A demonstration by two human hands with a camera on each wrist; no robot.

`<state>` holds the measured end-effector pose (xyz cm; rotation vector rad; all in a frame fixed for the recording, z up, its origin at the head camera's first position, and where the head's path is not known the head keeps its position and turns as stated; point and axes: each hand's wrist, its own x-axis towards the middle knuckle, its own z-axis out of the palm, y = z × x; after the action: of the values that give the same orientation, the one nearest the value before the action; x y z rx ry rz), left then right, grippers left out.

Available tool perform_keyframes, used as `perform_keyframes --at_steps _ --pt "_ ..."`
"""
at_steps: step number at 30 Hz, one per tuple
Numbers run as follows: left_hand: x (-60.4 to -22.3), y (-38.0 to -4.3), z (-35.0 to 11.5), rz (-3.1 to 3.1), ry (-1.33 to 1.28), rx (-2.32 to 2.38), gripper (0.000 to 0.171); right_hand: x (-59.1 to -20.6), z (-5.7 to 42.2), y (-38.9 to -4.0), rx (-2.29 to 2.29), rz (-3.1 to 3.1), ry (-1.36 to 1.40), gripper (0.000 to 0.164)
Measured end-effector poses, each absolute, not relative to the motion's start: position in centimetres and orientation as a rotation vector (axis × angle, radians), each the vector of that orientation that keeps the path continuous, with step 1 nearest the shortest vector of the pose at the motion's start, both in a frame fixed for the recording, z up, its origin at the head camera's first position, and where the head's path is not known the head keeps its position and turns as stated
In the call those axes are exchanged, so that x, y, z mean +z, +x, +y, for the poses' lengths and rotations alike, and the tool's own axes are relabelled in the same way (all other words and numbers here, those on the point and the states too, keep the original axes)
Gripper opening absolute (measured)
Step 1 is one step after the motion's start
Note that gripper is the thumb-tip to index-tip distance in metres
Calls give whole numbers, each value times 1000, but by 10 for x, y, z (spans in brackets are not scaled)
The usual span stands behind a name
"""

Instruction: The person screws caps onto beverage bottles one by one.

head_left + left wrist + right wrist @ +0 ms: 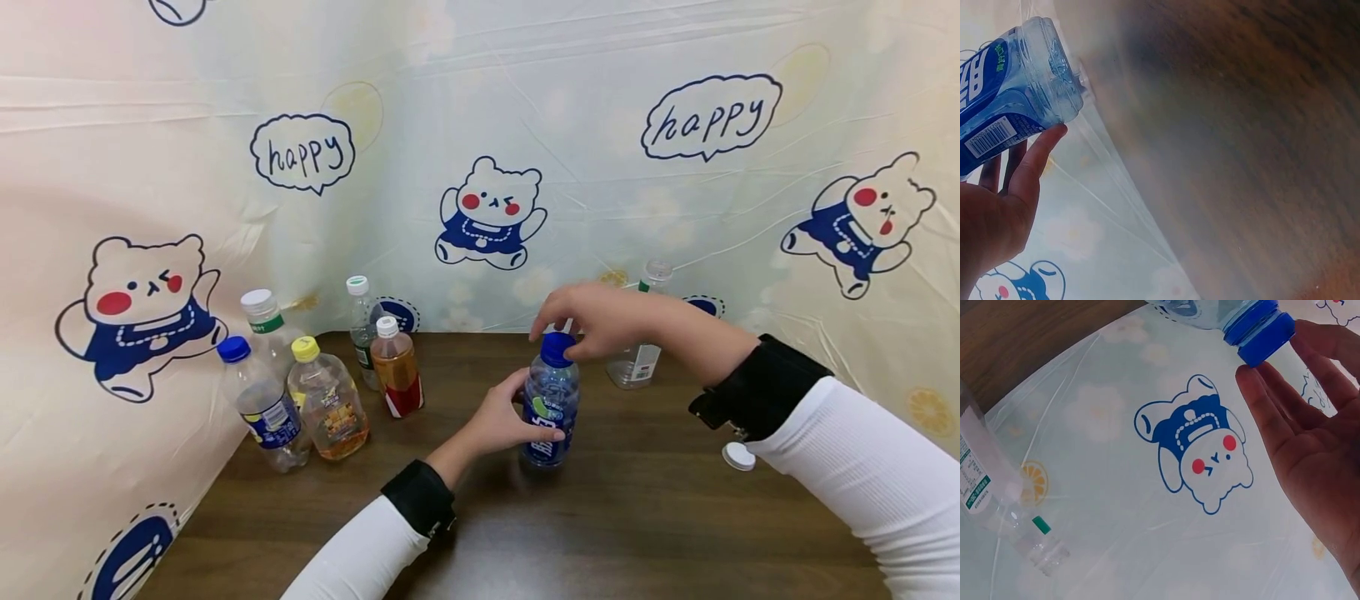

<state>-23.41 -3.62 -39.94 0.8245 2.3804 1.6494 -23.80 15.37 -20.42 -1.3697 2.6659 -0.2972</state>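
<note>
A clear plastic bottle [551, 400] with a blue label stands upright in front of me, topped by a blue cap [557, 349]. My left hand [498, 421] grips its body from the left, with the thumb across the label. In the left wrist view the bottle's ribbed base [1054, 69] shows beyond the fingers. From above, my right hand [600, 321] has its thumb and fingers round the blue cap. The right wrist view shows fingertips at two sides of the cap [1260, 334], which sits on the bottle's neck.
An uncapped clear bottle [633, 367] stands behind my right hand, and a loose white cap [738, 456] lies at right. To the left are several capped bottles, including a yellow-capped one [330, 400] and a red-labelled one [397, 371]. A printed curtain [480, 100] hangs behind the table.
</note>
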Motion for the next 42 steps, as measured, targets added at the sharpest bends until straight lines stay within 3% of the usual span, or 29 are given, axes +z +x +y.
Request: perform_keyframes --at_steps 9,26,42 --pt "-407 -239 -32 2382 830 1650 76 -206 152 -235 -197 2742 -1312 24" --pt "-409 -239 -32 2392 867 1643 76 -212 152 -236 -169 2828 -1232 29" --pt "-409 -239 -33 2382 877 1651 77 -212 156 -235 -266 2762 -1364 26"
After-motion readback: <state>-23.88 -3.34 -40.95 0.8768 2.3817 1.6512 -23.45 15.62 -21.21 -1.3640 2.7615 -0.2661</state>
